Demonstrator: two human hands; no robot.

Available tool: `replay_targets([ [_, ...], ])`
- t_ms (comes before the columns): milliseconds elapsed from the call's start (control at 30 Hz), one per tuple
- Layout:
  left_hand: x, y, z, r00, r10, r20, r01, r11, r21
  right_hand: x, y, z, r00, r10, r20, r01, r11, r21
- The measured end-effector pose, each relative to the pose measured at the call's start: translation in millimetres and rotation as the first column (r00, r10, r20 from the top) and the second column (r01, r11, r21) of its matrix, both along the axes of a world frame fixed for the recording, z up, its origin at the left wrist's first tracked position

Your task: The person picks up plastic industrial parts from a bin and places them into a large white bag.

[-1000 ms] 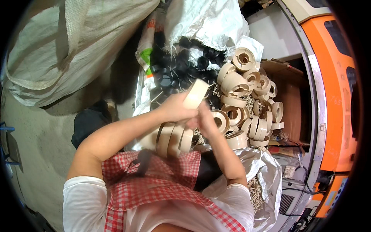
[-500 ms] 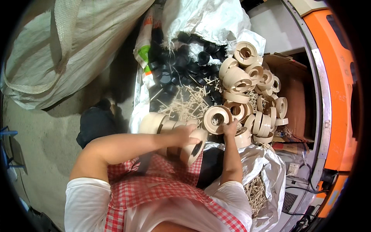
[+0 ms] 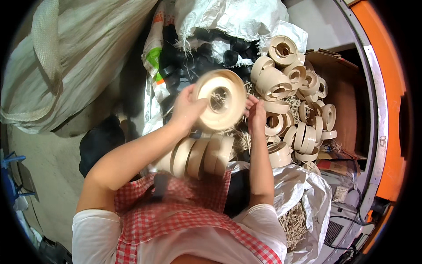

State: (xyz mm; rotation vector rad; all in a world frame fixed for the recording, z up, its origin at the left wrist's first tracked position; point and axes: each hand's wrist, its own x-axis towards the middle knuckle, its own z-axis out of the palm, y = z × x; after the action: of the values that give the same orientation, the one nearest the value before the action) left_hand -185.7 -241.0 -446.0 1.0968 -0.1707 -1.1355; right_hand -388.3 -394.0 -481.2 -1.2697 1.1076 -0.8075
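Observation:
My left hand (image 3: 187, 110) grips a beige plastic ring-shaped part (image 3: 203, 115) by its left side, thumb on its front face. The part is held up facing me, with a round hole in its middle. At its right rim is my right hand (image 3: 257, 119), slightly blurred, fingers apart and turned toward it; whether they touch it I cannot tell. Below my left wrist, a row of similar beige parts (image 3: 198, 158) stands on edge, pressed side by side near my lap.
A heap of beige parts (image 3: 274, 83) lies to the right, beside a cardboard box (image 3: 345, 101). Black plastic parts (image 3: 176, 72) fill the far middle, under a white sack (image 3: 228, 20). A white bag (image 3: 314, 189) of beige sprue scraps (image 3: 295, 224) is at lower right. A large woven sack (image 3: 96, 53) stands left.
My left hand has left the row of beige parts and moved up to grip a ring-shaped part. My right hand, earlier on a part by the heap, has risen to this part's right rim.

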Motion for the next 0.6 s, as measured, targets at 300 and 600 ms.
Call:
replay_targets([
  [300, 21.5, 7.5, 12.0, 0.999, 0.032, -0.026, -0.030, 0.995, 0.098, -31.0, -48.7, -76.7, 0.219, -0.170, -0.961, -0.444, 0.859, -0.253],
  [600, 11.1, 15.1, 24.7, 0.991, -0.126, -0.041, 0.120, 0.986, -0.117, -33.5, -19.6, -8.5, 0.555, -0.515, -0.653, -0.135, 0.718, -0.682],
])
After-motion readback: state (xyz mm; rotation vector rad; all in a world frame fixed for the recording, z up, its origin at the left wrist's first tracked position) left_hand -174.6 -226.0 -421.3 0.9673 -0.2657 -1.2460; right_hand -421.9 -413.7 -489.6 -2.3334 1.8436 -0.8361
